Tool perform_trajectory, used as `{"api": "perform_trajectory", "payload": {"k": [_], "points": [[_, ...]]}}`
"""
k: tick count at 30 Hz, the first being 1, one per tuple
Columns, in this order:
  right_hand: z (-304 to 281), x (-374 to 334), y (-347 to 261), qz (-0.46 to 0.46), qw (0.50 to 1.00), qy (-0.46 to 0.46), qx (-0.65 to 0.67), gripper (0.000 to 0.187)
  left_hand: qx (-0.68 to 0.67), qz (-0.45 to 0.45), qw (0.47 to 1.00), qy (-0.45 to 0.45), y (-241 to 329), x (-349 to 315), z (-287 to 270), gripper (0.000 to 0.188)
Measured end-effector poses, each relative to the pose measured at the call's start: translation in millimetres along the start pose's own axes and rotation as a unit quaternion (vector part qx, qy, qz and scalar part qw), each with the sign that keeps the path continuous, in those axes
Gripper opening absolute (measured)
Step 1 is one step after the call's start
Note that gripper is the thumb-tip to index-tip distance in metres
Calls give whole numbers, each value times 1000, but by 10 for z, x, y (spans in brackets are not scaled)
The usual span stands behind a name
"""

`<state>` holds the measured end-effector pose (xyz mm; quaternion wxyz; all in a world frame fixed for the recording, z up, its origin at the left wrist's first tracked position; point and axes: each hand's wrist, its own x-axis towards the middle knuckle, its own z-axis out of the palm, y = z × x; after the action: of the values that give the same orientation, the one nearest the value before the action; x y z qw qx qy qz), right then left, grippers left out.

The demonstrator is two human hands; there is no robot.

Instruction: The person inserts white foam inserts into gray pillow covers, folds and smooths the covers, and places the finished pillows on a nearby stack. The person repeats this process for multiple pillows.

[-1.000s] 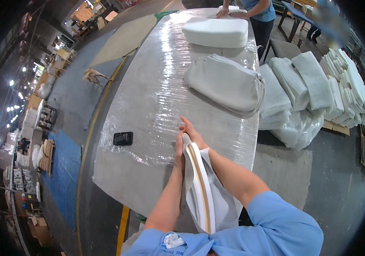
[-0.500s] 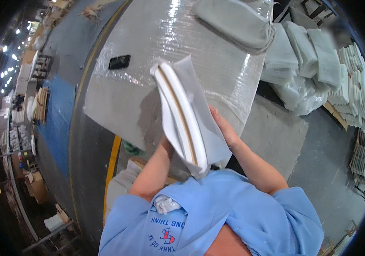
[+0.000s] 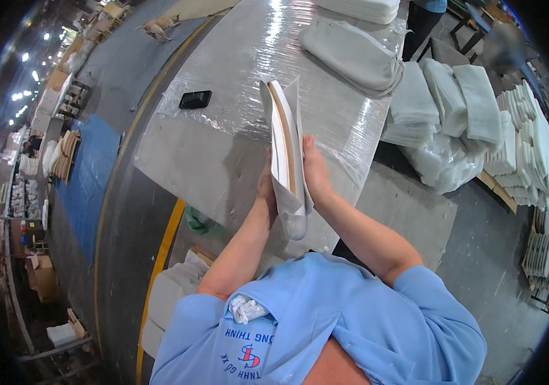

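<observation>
A padded seat panel in a loose light-grey fabric cover [image 3: 300, 147] stands on edge between my palms. Its cover gapes along the upper side, where white foam [image 3: 279, 138] and a thin brown board [image 3: 283, 115] show as layers. My left hand [image 3: 266, 183] presses against its left face, the fingers partly hidden behind it. Against the right face lies my right hand [image 3: 313, 168], fingers stretched along the fabric. The panel is held above the near part of the plastic-wrapped table [image 3: 223, 151], its lower end toward my chest.
A black phone [image 3: 195, 99] lies on the table's left. Grey fabric covers [image 3: 351, 56] and white pads [image 3: 367, 8] are at its far side. Stacked foam sheets [image 3: 415, 96] and a clear plastic bag [image 3: 447, 167] stand right. A person [image 3: 423, 25] is beyond the table.
The panel has moved away from my chest and turned more edge-on, its cover drawn in closer around the layers. Both my hands have come forward, and the left one now shows at its side.
</observation>
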<state>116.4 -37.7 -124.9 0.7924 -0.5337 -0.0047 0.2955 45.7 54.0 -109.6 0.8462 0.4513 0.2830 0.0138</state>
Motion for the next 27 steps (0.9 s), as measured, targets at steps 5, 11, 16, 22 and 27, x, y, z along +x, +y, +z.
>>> {"api": "perform_trajectory", "payload": {"k": [5, 11, 16, 22, 27], "points": [[-20, -205, 99, -23, 1000, 5, 19, 60, 69, -20, 997, 12, -46, -207, -74, 80], [-65, -234, 474, -79, 994, 66, -42, 59, 201, 167, 965, 20, -621, -762, -183, 80], [-65, -169, 596, -35, 994, 71, -75, 69, 326, 267, 906, 42, -684, -878, -38, 93], [-553, 48, 260, 67, 996, -51, 35, 86, 452, 219, 865, 4, -684, -978, -57, 110], [-1095, 280, -687, 87, 994, 11, 68, 92, 582, 231, 772, -106, -478, -1096, -74, 92]]}}
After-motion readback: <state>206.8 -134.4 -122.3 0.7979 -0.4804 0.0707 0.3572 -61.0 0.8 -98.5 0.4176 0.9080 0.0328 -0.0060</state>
